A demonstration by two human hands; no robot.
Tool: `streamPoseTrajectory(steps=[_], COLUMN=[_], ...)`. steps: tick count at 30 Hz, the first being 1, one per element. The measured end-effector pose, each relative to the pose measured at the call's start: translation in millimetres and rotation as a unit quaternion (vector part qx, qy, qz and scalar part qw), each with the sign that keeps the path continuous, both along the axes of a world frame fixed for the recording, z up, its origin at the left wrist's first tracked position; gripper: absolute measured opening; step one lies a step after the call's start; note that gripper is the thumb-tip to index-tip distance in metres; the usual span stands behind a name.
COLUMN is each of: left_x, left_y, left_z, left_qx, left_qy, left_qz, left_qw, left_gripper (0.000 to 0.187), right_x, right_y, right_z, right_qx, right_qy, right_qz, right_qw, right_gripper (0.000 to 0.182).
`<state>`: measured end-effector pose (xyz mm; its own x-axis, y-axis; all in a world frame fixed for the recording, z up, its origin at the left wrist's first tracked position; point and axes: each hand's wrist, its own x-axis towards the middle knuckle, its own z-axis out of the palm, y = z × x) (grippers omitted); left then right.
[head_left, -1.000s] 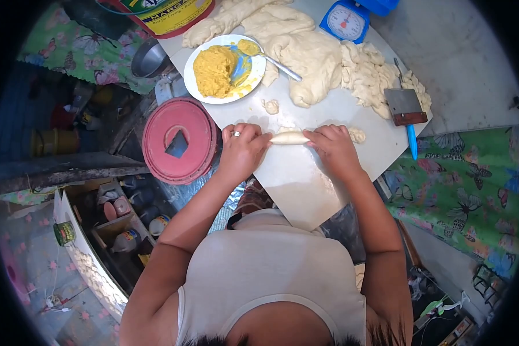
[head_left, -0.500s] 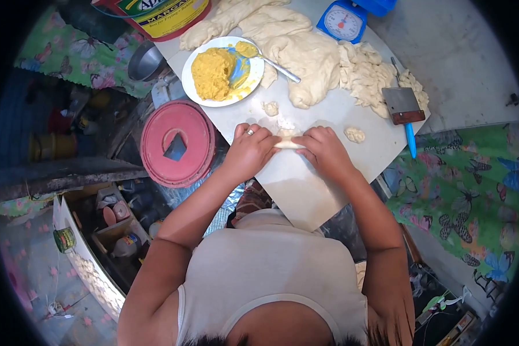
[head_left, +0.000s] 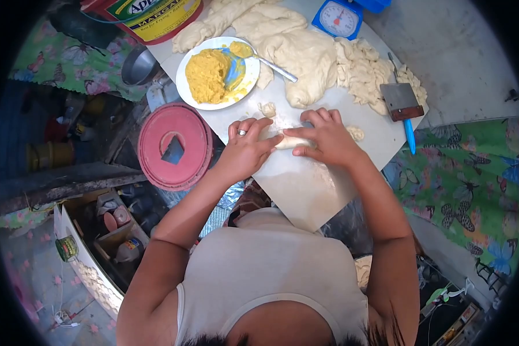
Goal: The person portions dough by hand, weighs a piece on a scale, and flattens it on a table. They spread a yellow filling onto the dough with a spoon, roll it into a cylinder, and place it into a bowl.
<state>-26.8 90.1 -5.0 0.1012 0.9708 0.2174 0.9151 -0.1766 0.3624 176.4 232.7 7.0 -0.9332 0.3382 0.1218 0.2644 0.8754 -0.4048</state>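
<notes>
A small pale piece of dough (head_left: pixel 294 142), shaped like a short roll, lies on the tabletop between my hands. My left hand (head_left: pixel 248 149), with a ring on one finger, grips its left end with curved fingers and the thumb. My right hand (head_left: pixel 331 138) holds the other end, index finger across its top and thumb below; the other fingers are spread. Just above lies a small dough lump (head_left: pixel 267 109). Another dough lump (head_left: pixel 356 133) is partly hidden behind my right hand. A white plate (head_left: pixel 186 86) bears a yellow paste (head_left: pixel 206 76) and a spoon (head_left: pixel 277 68).
A large dough mass (head_left: pixel 305 60) spreads along the table's far side, near a blue scale (head_left: pixel 338 20). A dough scraper (head_left: pixel 402 102) and a blue-handled tool (head_left: pixel 409 137) lie at right. The margarine bucket (head_left: pixel 155 23) and a round red lid (head_left: pixel 150 164) are at left.
My fingers have spread wider around the dough, and my right hand's fingers have shifted up and across it. The dough piece shows more of its right side. The view has shifted slightly.
</notes>
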Motion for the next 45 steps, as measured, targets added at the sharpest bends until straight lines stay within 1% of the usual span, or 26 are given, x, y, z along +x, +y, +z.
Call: streamPoseTrajectory(steps=[2, 3, 5, 6, 8, 12, 14, 18, 20, 21, 23, 24, 26, 27, 29, 30, 32, 33, 35, 36, 38, 39, 41, 45], left_x=[-1.9, -2.1, -1.1, -1.4, -2.1, -2.7, -2.5, -2.9, -3.6, -3.6, -3.2, -2.7, -1.2, -1.5, -4.7, -5.1, -4.0, -4.3, -4.8, -5.2, -6.3, -5.9, -3.1, 2.0], left_y=[-0.3, 0.4, -0.7, -0.9, -1.7, -1.4, -1.0, 0.6, 2.6, 2.8, 2.4, 2.5, 1.9, 2.3, 5.8, 6.8, 6.8, 6.6, 7.1, 7.7, 6.5, 6.3, 7.6, 8.6], left_z=[0.1, 0.4, -0.4, -2.4, -5.7, -4.0, -7.8, -10.7, -7.7, -8.0, -9.7, -8.0, -3.3, -4.4, -7.1, -5.9, -4.1, -5.4, -8.7, -7.3, -3.4, -3.3, -3.3, -6.7], left_qx=[0.017, 0.019, 0.033, 0.033, 0.041, 0.036, 0.035, 0.034, 0.019, 0.021, 0.016, 0.015, 0.019, 0.018, -0.019, -0.017, -0.017, -0.017, -0.038, -0.036, -0.013, -0.013, 0.012, 0.022], left_qy=[0.015, 0.015, 0.019, 0.018, 0.005, -0.006, -0.026, -0.033, -0.052, -0.051, -0.040, -0.040, -0.046, -0.046, -0.029, -0.029, -0.012, -0.013, -0.042, -0.043, -0.112, -0.111, -0.111, -0.136], left_qz=[-0.027, -0.028, -0.028, -0.028, -0.030, -0.048, -0.071, -0.079, -0.084, -0.086, -0.076, -0.077, -0.075, -0.077, -0.109, -0.108, -0.081, -0.081, -0.065, -0.066, 0.006, 0.006, 0.060, 0.097], left_qw=[0.999, 0.999, 0.999, 0.999, 0.999, 0.998, 0.997, 0.996, 0.995, 0.995, 0.996, 0.996, 0.996, 0.996, 0.993, 0.994, 0.997, 0.997, 0.996, 0.996, 0.994, 0.994, 0.992, 0.986], left_gripper=[0.032, 0.032, 0.032, 0.032, 0.033, 0.033, 0.031, 0.029, 0.028, 0.028, 0.027, 0.027, 0.027, 0.027, 0.024, 0.024, 0.023, 0.023, 0.028, 0.028, 0.029, 0.029, 0.023, 0.020], right_x=[-2.7, -4.0, -7.5, -9.2, -13.1, -17.4, -12.2, 4.8, 4.7, 4.2, 2.7, 3.1, 4.6, 4.5, 1.7, 1.5, 3.1, 3.9, 7.3, 7.5, 4.2, 1.7, -2.0, -1.3], right_y=[4.4, 4.8, 4.1, 4.5, 6.8, 9.9, 5.2, 3.2, 4.7, 4.3, 2.8, 2.2, -0.7, -2.4, -5.5, -7.8, -14.8, -16.1, -17.9, -17.9, -19.9, -21.1, -22.6, -20.5], right_z=[5.1, 5.7, 5.2, 3.5, -0.1, -1.2, -6.8, -7.4, -2.2, -1.4, 0.1, -0.7, -3.3, -0.3, 9.0, 10.1, 10.7, 5.0, -11.7, -12.4, -13.2, -12.8, -11.3, -14.6], right_qx=[0.027, 0.028, 0.003, 0.002, 0.014, -0.001, -0.011, -0.008, 0.028, 0.029, -0.034, -0.034, 0.043, 0.042, 0.044, 0.045, -0.050, -0.050, -0.088, -0.086, -0.057, -0.058, -0.089, -0.057], right_qy=[-0.047, -0.046, -0.003, -0.004, -0.034, -0.036, -0.016, -0.021, -0.053, -0.052, -0.001, -0.001, -0.035, -0.035, 0.021, 0.022, 0.029, 0.029, 0.007, 0.006, 0.070, 0.070, 0.060, 0.034], right_qz=[-0.003, -0.005, 0.052, 0.053, 0.037, 0.031, 0.022, 0.001, -0.037, -0.038, -0.027, -0.028, -0.046, -0.048, -0.062, -0.061, -0.024, -0.024, -0.041, -0.042, -0.101, -0.101, -0.141, -0.117], right_qw=[0.999, 0.999, 0.999, 0.999, 0.999, 0.999, 1.000, 1.000, 0.998, 0.997, 0.999, 0.999, 0.997, 0.997, 0.997, 0.997, 0.998, 0.998, 0.995, 0.995, 0.991, 0.991, 0.984, 0.991], right_gripper=[0.050, 0.050, 0.053, 0.053, 0.054, 0.055, 0.056, 0.056, 0.055, 0.055, 0.054, 0.054, 0.057, 0.057, 0.056, 0.056, 0.048, 0.048, 0.041, 0.041, 0.033, 0.033, 0.026, 0.026])
